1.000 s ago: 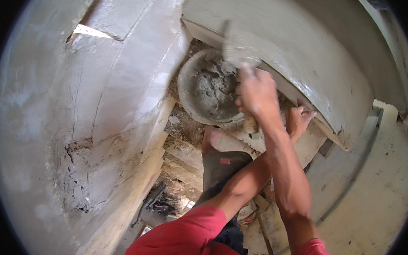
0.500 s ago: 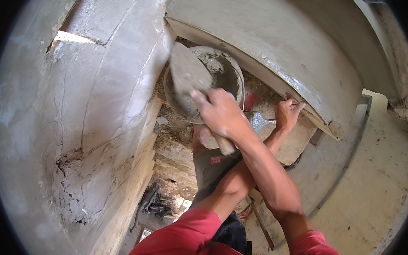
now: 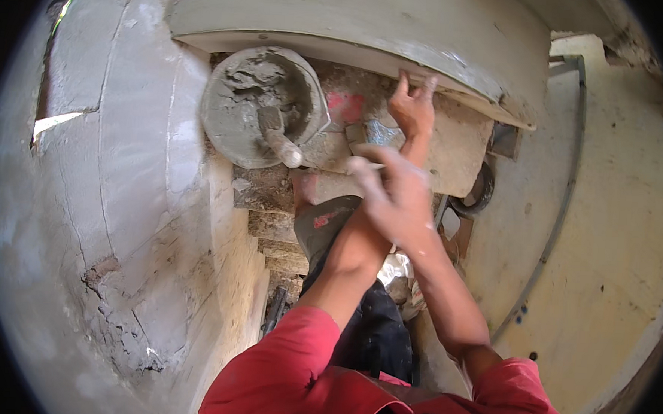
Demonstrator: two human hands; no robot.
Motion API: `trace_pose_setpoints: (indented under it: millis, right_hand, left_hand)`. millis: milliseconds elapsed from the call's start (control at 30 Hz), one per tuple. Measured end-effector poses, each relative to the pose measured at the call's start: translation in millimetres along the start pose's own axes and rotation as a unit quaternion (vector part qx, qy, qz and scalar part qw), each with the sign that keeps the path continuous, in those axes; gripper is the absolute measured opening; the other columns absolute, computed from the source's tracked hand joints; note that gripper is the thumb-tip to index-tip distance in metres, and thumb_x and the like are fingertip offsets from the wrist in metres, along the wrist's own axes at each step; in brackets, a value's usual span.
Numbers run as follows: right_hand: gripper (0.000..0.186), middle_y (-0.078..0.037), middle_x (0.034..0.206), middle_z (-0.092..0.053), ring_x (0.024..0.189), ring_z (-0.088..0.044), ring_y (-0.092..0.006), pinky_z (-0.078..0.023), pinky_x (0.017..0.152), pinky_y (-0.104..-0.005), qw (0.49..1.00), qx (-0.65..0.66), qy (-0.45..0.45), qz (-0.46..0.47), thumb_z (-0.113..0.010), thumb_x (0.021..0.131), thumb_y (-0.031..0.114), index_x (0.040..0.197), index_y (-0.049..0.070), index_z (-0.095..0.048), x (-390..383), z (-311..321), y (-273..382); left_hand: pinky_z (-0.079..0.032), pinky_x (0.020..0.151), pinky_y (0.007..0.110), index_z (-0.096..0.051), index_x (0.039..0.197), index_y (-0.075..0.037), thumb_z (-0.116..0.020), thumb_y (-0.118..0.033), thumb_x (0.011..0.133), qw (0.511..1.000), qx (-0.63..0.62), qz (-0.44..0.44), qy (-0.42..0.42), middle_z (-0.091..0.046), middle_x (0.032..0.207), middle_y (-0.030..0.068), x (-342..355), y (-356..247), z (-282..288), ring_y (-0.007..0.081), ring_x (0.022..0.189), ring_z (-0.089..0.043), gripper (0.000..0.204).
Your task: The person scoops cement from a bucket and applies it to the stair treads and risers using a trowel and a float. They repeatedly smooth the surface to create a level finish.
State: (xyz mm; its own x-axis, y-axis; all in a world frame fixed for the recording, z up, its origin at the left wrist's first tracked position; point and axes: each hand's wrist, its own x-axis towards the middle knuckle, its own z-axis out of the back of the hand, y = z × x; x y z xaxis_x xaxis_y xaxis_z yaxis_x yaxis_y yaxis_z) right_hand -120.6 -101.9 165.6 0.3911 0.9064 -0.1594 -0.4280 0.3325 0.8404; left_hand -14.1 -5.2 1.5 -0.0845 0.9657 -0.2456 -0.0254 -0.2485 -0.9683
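My forearms cross, the left one reaching to the right. My left hand (image 3: 413, 110) grips the lower edge of a pale wooden strip (image 3: 339, 56) under a smooth grey plastered face, its fingertips raised against it. My right hand (image 3: 398, 192) is blurred, in front of my left forearm, fingers apart and nothing clearly in them. A trowel (image 3: 281, 146) stands in a bucket (image 3: 223, 130) of wet grey mortar (image 3: 259, 83), its handle leaning out over the near rim. A brush with bluish bristles (image 3: 381, 133) lies just beyond my right hand, partly covered.
A plastered wall (image 3: 140, 144) with cracks rises on the left. Rough steps (image 3: 280, 249) go down beside my foot. Along the yellowish surface (image 3: 599, 243) on the right runs a grey pipe (image 3: 568, 189). A black ring-shaped thing (image 3: 482, 192) is near the slab's right edge.
My right hand has let go of the trowel, which now rests in the bucket, and has moved right. The view has shifted; my left hand remains at the strip.
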Motion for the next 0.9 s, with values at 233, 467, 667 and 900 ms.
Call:
trace_pose_setpoints:
  millis: [233,467,667,900]
  right_hand:
    - [0.026,-0.019,0.091,-0.078,0.089,-0.078,-0.0305,-0.059,0.083,-0.038,0.95,-0.08,-0.113,-0.279,-0.066,0.101,0.019,0.12,0.003,-0.076,-92,82,-146]
    - [0.03,-0.026,0.106,-0.076,0.102,-0.072,-0.0465,-0.057,0.093,-0.0531,0.936,-0.211,0.009,-0.281,-0.064,0.096,0.02,0.12,0.007,-0.077,-170,53,-229]
    - [0.035,-0.024,0.118,-0.072,0.112,-0.067,-0.0453,-0.056,0.095,-0.0536,0.975,-0.19,-0.012,-0.118,-0.07,0.094,0.022,0.122,0.002,-0.072,-122,-7,-219]
    - [0.047,-0.018,0.123,-0.069,0.116,-0.065,-0.0383,-0.057,0.097,-0.0513,0.947,-0.298,-0.009,0.124,-0.071,0.084,0.012,0.13,0.002,-0.063,84,-89,-204]
  left_hand:
    - [-0.06,0.074,0.029,-0.052,0.15,0.011,-0.076,-0.025,0.102,0.978,-0.165,0.129,0.023,-0.073,0.128,0.0217,1,44,17,0.0221,0.092,-0.078,0.065]
    - [-0.06,0.084,0.032,-0.057,0.148,0.007,-0.069,-0.028,0.107,0.976,-0.071,0.151,0.138,-0.072,0.13,0.0174,-29,23,86,0.0227,0.101,-0.076,0.055]
    - [-0.057,0.098,0.034,-0.059,0.147,0.006,-0.065,-0.026,0.109,0.957,0.024,0.171,0.232,-0.07,0.136,0.0168,-120,-41,209,0.0223,0.111,-0.073,0.05]
    - [-0.057,0.098,0.032,-0.064,0.142,0.006,-0.067,-0.02,0.108,0.961,0.019,0.197,0.194,-0.073,0.129,0.0157,-190,-50,272,0.0195,0.107,-0.073,0.042]
